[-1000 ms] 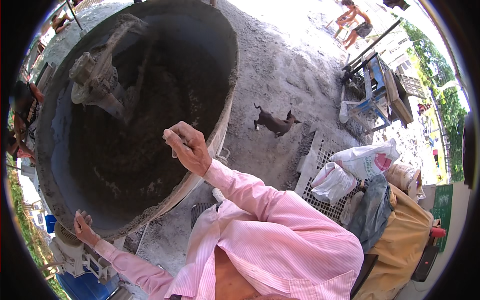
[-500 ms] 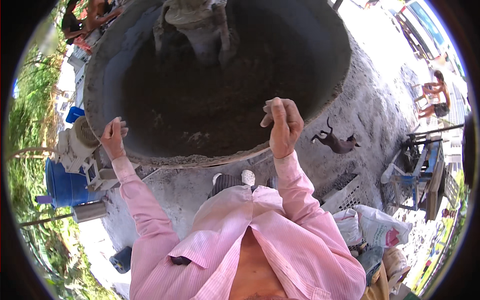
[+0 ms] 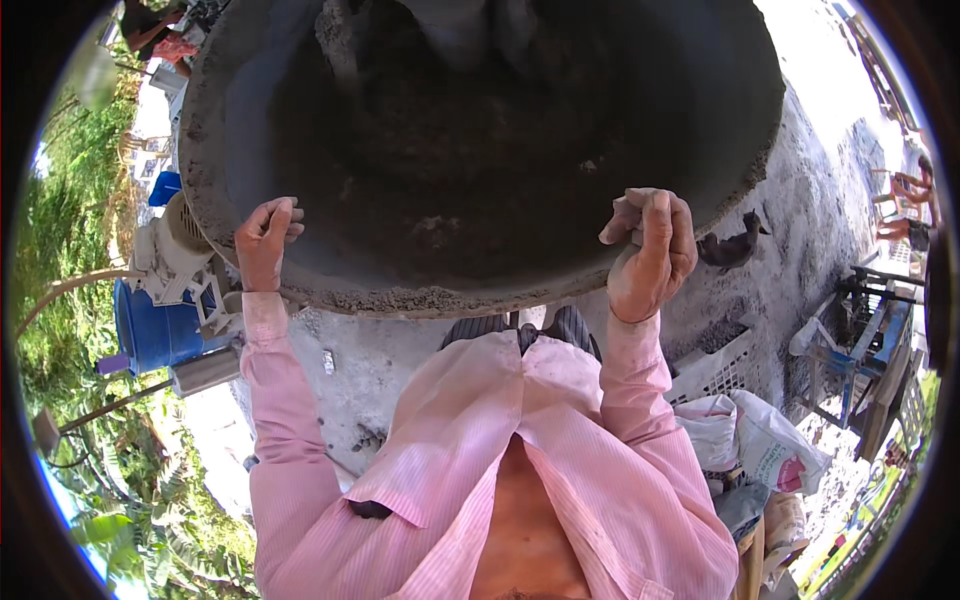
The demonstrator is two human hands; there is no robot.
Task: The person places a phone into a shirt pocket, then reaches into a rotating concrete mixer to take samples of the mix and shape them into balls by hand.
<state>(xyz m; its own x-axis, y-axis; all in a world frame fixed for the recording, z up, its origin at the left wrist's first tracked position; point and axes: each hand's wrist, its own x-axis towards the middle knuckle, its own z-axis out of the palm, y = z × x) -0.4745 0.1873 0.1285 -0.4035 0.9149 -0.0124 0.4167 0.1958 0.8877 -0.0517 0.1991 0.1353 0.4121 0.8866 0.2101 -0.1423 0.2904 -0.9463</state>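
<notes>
In front of me stands a wide round mixing pan (image 3: 430, 300), its rim crusted with grey mortar and a dark grey mix lying inside. A mortar-caked mixer part (image 3: 340, 40) reaches down into the pan at the far side. Over the left part of the near rim, my left hand (image 3: 267, 238) is closed, fingers curled in toward the palm. My right hand (image 3: 655, 255) hovers at the right side of the rim, dusty, its fingers bent in toward the thumb. Whether either hand holds something small is hidden by the curled fingers.
At left are a cream motor (image 3: 165, 250) and a blue drum (image 3: 165, 335). A dark dog (image 3: 735, 245) is on the dusty ground to the right. Beyond lie a plastic crate (image 3: 725, 370), white sacks (image 3: 775, 440) and a blue-and-wood stand (image 3: 865, 345). People are near both edges.
My view has shifted toward the pan, so its near rim covers more of my feet. Both hands appear farther right and somewhat farther apart. The dog's posture has changed.
</notes>
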